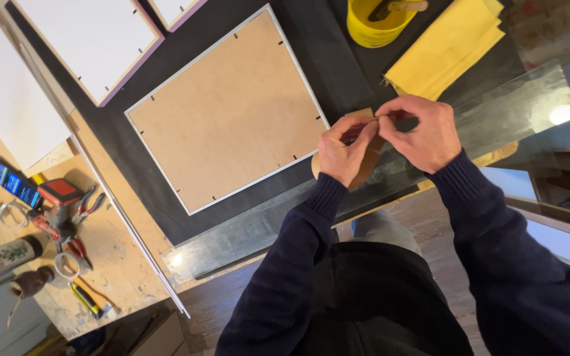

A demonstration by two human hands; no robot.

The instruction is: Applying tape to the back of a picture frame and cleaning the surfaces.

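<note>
- Head view, looking down on a dark counter (338, 59).
- Left hand (344, 150) and right hand (417, 132) meet near the counter's near edge, right of the frame (229, 109).
- Both pinch a brown tape roll (367, 155); the left fingers grip the roll, the right fingertips are clenched on what looks like the tape's loose end. Exact grip partly hidden by the fingers.
- The roll is held just above a glass sheet (509, 112) that lies along the near edge of the counter.
- The frame lies face down, brown backing board up, small tabs round its rim; no tape visible on it yet, so I judge that sealing the back is still to do and finding the tape end is the step in hand.
- Far right: yellow tub (367, 26) and yellow cloth (446, 46).
- Far left: two more white boards (90, 36).
- Near left: pliers (87, 204), a tape measure (61, 191) and small tools on a bare wooden bench.
</note>
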